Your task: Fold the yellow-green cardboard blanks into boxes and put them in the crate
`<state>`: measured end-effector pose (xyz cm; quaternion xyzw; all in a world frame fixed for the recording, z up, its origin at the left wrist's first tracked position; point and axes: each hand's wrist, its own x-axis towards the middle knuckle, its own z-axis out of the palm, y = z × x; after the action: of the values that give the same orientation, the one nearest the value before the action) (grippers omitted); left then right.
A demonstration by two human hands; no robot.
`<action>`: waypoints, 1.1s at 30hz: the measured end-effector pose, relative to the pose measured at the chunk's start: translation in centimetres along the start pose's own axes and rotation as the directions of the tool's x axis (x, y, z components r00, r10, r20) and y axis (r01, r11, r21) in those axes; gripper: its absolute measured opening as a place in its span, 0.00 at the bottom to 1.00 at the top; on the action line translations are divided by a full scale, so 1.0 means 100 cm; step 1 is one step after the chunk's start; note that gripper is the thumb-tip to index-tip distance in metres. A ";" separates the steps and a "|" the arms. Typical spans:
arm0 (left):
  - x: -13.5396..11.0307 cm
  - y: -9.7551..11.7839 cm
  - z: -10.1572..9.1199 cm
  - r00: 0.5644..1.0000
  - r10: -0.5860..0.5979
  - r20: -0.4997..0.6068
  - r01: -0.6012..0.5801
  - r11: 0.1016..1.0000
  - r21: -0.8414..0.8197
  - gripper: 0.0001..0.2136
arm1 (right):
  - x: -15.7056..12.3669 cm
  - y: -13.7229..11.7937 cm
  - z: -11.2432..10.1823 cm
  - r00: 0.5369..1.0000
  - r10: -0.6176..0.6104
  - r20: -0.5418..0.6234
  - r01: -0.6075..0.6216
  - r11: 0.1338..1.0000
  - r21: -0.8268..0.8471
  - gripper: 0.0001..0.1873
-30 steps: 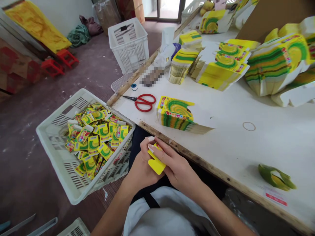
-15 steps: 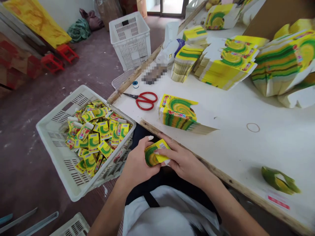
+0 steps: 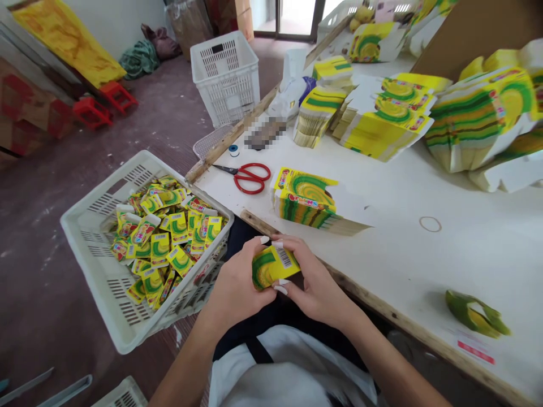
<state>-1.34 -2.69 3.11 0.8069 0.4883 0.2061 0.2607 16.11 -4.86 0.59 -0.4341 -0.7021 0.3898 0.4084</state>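
A small yellow and green printed box [image 3: 271, 265] with a barcode on one side sits between both hands over my lap, just in front of the table edge. My left hand [image 3: 235, 288] wraps its left side with fingers closed. My right hand [image 3: 311, 280] pinches its right end from above and below. On the white table [image 3: 424, 265] just beyond lies a stack of flat unfolded box blanks [image 3: 305, 200]. To my left a white plastic crate [image 3: 97, 282] holds many folded little boxes [image 3: 165, 237] of the same print.
Red-handled scissors [image 3: 248, 175] lie near the table's left corner beside a small tape spool [image 3: 233, 150]. Larger piles of blanks [image 3: 382, 121] crowd the table's far side. A rubber band [image 3: 430, 224] and a crumpled green piece [image 3: 475, 314] lie at right. An empty white crate [image 3: 224, 76] stands on the floor.
The box has been turned in my hands from its plain yellow face to its green swirl and barcode sides. Both hands have stayed in front of the table edge.
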 end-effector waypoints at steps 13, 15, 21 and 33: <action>0.000 -0.046 -0.023 0.858 -0.275 -0.434 0.233 0.961 -0.148 0.28 | 0.051 0.010 -0.070 0.860 0.059 -0.507 -0.372 0.753 -0.543 0.17; -0.001 -0.039 -0.011 0.897 -0.275 -0.345 0.213 0.955 -0.205 0.23 | 0.052 0.010 -0.068 0.857 0.075 -0.511 -0.379 0.762 -0.524 0.19; 0.002 -0.030 0.000 0.943 -0.251 -0.220 0.190 0.946 -0.264 0.18 | 0.051 0.010 -0.068 0.852 0.018 -0.523 -0.359 0.748 -0.558 0.20; 0.002 -0.016 0.016 0.975 -0.223 -0.017 0.166 0.771 -0.614 0.25 | 0.051 -0.014 -0.063 0.843 0.094 -0.529 -0.239 0.948 -0.212 0.23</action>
<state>-1.41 -2.30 0.91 0.6150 0.4877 0.3598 0.5045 19.95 0.67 5.28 -0.6332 -0.5735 0.1953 0.4817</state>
